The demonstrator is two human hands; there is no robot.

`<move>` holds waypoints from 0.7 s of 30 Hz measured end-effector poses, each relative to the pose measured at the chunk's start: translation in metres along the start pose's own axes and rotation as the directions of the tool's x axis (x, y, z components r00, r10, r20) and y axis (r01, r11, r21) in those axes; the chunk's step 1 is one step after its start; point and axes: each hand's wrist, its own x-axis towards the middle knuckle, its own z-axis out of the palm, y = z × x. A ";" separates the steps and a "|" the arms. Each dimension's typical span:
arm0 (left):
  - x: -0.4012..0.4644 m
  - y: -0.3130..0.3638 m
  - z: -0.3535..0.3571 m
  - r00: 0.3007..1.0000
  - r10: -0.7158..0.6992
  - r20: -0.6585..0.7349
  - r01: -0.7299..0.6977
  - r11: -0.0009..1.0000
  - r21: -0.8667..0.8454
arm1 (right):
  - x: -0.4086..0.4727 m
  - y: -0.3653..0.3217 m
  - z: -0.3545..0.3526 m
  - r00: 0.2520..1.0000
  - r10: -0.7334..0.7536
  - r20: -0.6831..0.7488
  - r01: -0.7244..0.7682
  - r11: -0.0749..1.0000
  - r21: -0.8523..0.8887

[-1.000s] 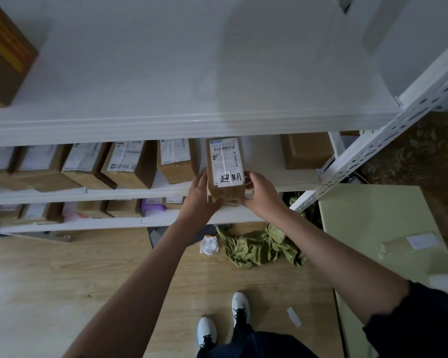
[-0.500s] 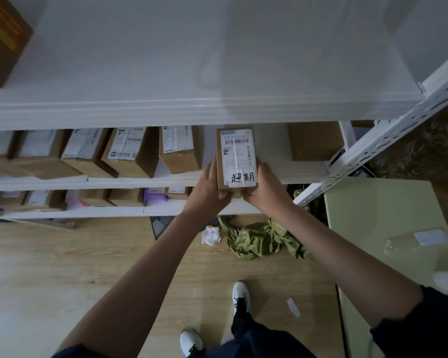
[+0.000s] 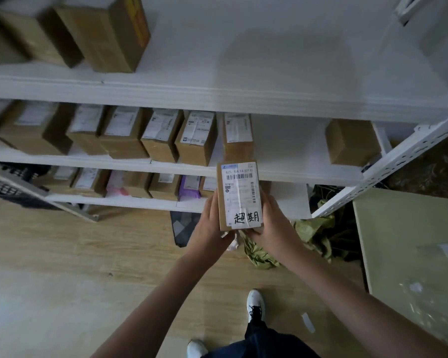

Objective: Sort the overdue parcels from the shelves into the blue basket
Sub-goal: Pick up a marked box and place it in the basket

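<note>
Boxes sit on the top shelf at the far left, and a row of labelled cardboard parcels lines the middle shelf, with more on the lower one. Moving right, the left hand grips the left edge of a small brown parcel, held upright in the air in front of the shelves, clear of the boards. Its white label carries a handwritten mark near the bottom. The right hand holds the opposite edge, fingers curled behind the box. The parcel looks stiff and light, judging by how easily it sits between two hands; the plain cardboard sides give a surer hold than the glossy label. Farther right lies crumpled green cloth on the floor, then a pale green bench. No blue basket shows from here.
</note>
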 end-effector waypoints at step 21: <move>-0.260 -0.176 -0.271 0.775 -0.448 -0.446 0.457 0.884 -0.096 | 0.036 -0.329 0.253 0.791 -0.515 0.330 0.500 0.855 0.134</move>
